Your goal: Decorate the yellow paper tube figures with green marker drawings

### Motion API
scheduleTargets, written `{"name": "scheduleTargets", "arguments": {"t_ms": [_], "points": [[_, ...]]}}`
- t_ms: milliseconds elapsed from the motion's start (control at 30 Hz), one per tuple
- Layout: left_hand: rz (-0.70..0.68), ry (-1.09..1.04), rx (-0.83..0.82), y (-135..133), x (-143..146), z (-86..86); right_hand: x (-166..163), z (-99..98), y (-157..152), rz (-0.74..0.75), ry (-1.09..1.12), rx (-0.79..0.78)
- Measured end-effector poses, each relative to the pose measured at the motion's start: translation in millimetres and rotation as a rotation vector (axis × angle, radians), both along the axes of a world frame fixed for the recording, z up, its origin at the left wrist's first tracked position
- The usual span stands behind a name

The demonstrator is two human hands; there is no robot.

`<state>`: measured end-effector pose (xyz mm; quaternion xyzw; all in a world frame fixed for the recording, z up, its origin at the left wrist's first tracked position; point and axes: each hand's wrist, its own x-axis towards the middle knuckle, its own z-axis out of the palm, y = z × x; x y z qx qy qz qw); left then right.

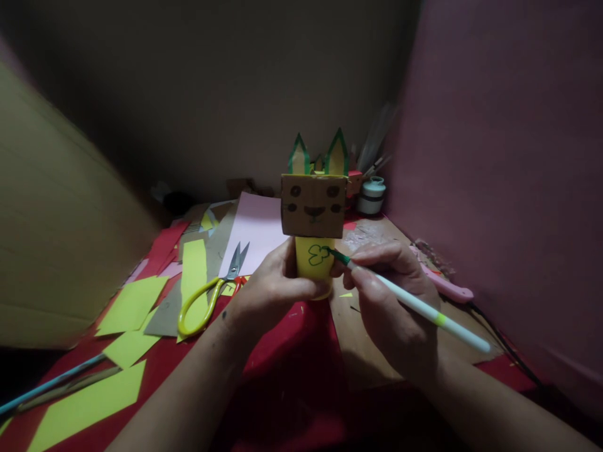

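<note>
The left hand (268, 282) holds a toy by its yellow body (313, 273), thumb across the front near the bottom; its other fingers are mostly hidden. The toy is upright over the middle of the table, where red cloth (292, 370) meets a brown board (351, 333). Its brown box head (313, 220) has a drawn face and two pointed ears (336, 157) edged in green.

The right hand (396, 289) pinches a white pen (414, 301) between thumb and fingers, its green tip at a clover-like outline (318, 254) on the body; I cannot tell whether it touches.

Just left of the left hand, yellow-handled scissors (202, 307) lie with blades parted, pointing toward the far edge. Yellow paper (134, 304) lies along the table's left edge, a pink sheet (254, 223) farther back. A pink tool (447, 284) lies near the right edge, and a pale jar (372, 196) stands toward the far right corner.
</note>
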<state>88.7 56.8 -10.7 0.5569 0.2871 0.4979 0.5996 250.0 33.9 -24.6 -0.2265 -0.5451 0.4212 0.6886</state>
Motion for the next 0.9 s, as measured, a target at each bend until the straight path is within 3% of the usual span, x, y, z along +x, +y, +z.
{"name": "scheduleTargets", "arguments": {"t_ms": [567, 900], "points": [[-0.082, -0.052, 0.021, -1.0, 0.2, 2.1, -1.5, -2.3, -1.0, 0.045, 0.005, 0.038], [-0.06, -0.036, 0.021, -2.2, 0.1, 2.9, -1.6, -4.8, 0.8, 0.048, -0.01, 0.062]]}}
